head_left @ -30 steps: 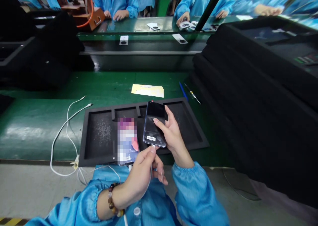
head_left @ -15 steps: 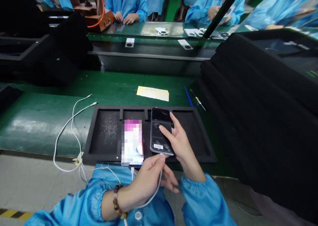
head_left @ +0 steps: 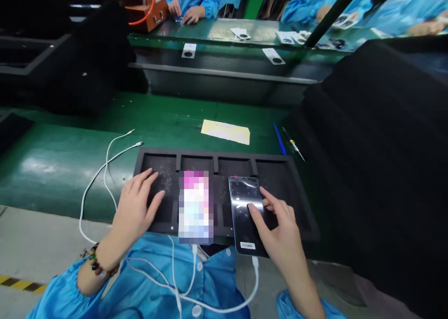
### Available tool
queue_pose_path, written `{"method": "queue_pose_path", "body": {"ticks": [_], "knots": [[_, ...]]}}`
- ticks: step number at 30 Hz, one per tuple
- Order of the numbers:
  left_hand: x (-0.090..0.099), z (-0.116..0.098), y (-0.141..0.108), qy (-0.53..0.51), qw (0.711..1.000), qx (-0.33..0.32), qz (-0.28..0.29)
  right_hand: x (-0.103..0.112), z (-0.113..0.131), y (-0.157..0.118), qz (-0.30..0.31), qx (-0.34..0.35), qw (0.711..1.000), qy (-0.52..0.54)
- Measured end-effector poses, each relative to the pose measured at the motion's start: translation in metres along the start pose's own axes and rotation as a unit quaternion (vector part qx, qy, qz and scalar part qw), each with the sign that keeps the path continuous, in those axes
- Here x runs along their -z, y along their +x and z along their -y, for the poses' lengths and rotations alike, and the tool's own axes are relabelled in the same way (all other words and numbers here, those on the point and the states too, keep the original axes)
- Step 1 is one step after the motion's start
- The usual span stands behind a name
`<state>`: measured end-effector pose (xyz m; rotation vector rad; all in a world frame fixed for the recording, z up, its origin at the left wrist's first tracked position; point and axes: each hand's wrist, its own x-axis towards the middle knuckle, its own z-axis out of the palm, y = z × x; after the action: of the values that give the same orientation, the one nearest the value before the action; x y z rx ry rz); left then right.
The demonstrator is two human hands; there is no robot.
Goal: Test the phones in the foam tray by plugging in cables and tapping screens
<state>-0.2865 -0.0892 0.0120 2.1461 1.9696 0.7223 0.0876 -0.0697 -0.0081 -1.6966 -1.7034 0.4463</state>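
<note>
My right hand point(head_left: 280, 225) grips a dark-screened smartphone point(head_left: 243, 225) by its right edge, thumb on the glass. A white sticker sits near the phone's lower end, and a white charging cable point(head_left: 256, 267) is plugged in there. Left of it a second smartphone point(head_left: 196, 207) with a bright, blurred-out screen rests on the black compartment tray point(head_left: 219, 154), with its own white cable point(head_left: 194, 258) at the bottom. My left hand point(head_left: 136, 204), empty with fingers apart, is over the tray's left compartment. A beaded bracelet is on that wrist.
Two loose white cable ends point(head_left: 135, 144) lie on the green table left of the tray. Behind it are a yellow paper slip point(head_left: 226, 132), a blue pen point(head_left: 280, 139) and a thin screwdriver-like tool point(head_left: 294, 144). Black trays point(head_left: 378, 169) are stacked at right. Co-workers sit across the bench.
My left hand has let go of the cable at the dark phone and moved left over the tray. My right hand has brought that phone lower and to the right.
</note>
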Motion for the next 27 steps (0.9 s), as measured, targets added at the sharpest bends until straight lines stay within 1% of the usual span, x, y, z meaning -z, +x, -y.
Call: {"method": "queue_pose_path", "body": {"ticks": [2,5,7,9,11,14,16,17,19,21,22,24,26,27], "knots": [[-0.005,0.003,0.006,0.037,0.999,-0.021,0.033,-0.011,0.008,0.003,-0.028,0.005,1.0,-0.002],[-0.006,0.009,0.027,0.055,0.996,-0.035,0.053,-0.026,0.026,0.013,-0.043,-0.003,0.999,0.029],[-0.005,0.021,0.046,0.051,0.996,-0.034,0.057,-0.035,0.037,0.024,-0.048,-0.003,0.998,0.043],[-0.003,0.037,0.064,0.042,0.996,-0.034,0.065,-0.041,0.042,0.039,-0.05,0.004,0.997,0.054],[0.002,0.053,0.079,0.031,0.995,-0.044,0.085,-0.041,0.039,0.053,-0.028,0.018,0.996,0.079],[0.015,0.067,0.095,0.017,0.986,-0.067,0.151,-0.032,0.024,0.066,0.047,0.019,0.993,0.106],[0.026,0.066,0.104,0.004,0.98,-0.067,0.19,-0.024,0.014,0.068,0.079,0.0,0.992,0.097],[0.031,0.063,0.109,-0.004,0.978,-0.063,0.199,-0.021,0.01,0.068,0.09,-0.008,0.992,0.09],[0.038,0.051,0.122,-0.025,0.978,-0.069,0.193,-0.018,0.009,0.065,0.114,-0.005,0.99,0.083],[0.039,0.039,0.136,-0.056,0.973,-0.112,0.193,-0.019,0.013,0.063,0.148,0.013,0.985,0.086],[0.036,0.033,0.143,-0.075,0.967,-0.141,0.201,-0.019,0.015,0.062,0.159,0.024,0.983,0.089],[0.027,0.025,0.154,-0.115,0.947,-0.193,0.229,-0.018,0.019,0.062,0.161,0.051,0.981,0.099],[0.011,0.022,0.159,-0.149,0.926,-0.226,0.262,-0.014,0.017,0.061,0.157,0.095,0.976,0.12],[0.003,0.022,0.16,-0.162,0.918,-0.237,0.272,-0.011,0.015,0.06,0.166,0.124,0.969,0.133]]}}
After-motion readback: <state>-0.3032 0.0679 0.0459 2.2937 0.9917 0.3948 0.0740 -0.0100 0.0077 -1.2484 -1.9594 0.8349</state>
